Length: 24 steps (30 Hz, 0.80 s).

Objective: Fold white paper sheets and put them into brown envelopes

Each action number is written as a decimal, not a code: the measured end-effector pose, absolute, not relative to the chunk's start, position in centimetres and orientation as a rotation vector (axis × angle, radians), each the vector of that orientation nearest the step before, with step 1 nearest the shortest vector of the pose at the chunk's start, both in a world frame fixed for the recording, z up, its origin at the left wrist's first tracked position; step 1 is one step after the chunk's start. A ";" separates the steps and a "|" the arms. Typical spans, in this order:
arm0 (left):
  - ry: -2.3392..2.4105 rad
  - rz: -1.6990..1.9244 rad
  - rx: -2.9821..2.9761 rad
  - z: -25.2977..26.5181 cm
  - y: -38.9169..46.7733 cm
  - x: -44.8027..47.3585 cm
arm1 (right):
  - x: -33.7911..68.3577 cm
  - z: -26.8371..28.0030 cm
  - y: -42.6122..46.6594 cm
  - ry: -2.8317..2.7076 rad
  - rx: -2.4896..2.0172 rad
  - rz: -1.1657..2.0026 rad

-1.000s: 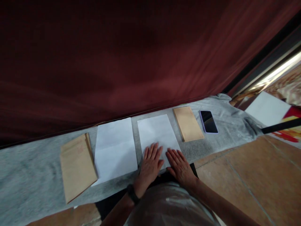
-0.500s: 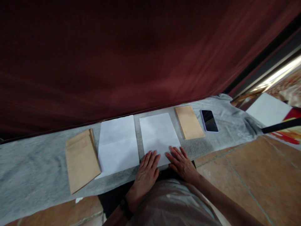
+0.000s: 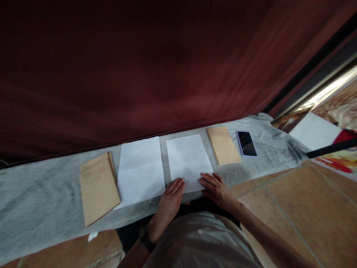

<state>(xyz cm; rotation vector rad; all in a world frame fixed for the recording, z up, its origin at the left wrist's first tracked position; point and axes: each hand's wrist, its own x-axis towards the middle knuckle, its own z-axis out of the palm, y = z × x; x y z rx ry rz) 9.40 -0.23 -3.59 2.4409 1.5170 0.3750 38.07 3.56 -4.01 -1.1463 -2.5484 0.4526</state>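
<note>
A white sheet of paper [image 3: 189, 156] lies flat on the grey cloth in front of me. My left hand [image 3: 171, 195] rests with fingers stretched out on its near left corner. Across from it, my right hand [image 3: 216, 188] lies flat, fingertips on the near right corner of the same sheet. Left of this sheet is a second white paper [image 3: 141, 171], slightly larger, close to my left fingers. Brown paper envelopes [image 3: 99, 190] overlap that paper's left edge. A neater stack of brown envelopes [image 3: 224, 145] sits just right of the front sheet.
A phone [image 3: 247, 144] with a pale purple case lies right of the stack. Grey cloth [image 3: 36, 201] covers the narrow surface. A dark red curtain [image 3: 167, 74] hangs behind it. Tiled floor [image 3: 301, 201] and a dark bar [image 3: 331, 148] are at the right.
My left hand has shifted slightly, its fingers closer together at the sheet's corner. My right hand has barely moved. The view has shifted a little; papers and envelopes stay in place.
</note>
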 end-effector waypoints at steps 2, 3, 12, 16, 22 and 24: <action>1.492 0.414 2.438 -3.3 -0.5 9.3 | 38.8 -4.4 3.7 -2.499 -1.136 0.468; 1.474 0.434 2.432 -3.1 -0.7 9.2 | 39.2 -4.6 3.7 -2.466 -1.140 0.470; 1.379 0.551 2.270 -2.9 -2.6 7.5 | 41.8 -5.7 3.2 -2.288 -0.930 0.836; 1.396 0.554 2.280 -3.1 -2.1 6.7 | 41.9 -5.6 3.3 -2.241 -0.928 0.899; 1.463 0.626 2.280 -2.6 -2.1 7.1 | 42.4 -5.1 3.8 -2.219 -0.997 0.824; 1.468 0.633 2.280 -2.7 -2.3 7.1 | 42.6 -5.2 3.9 -2.241 -0.978 0.816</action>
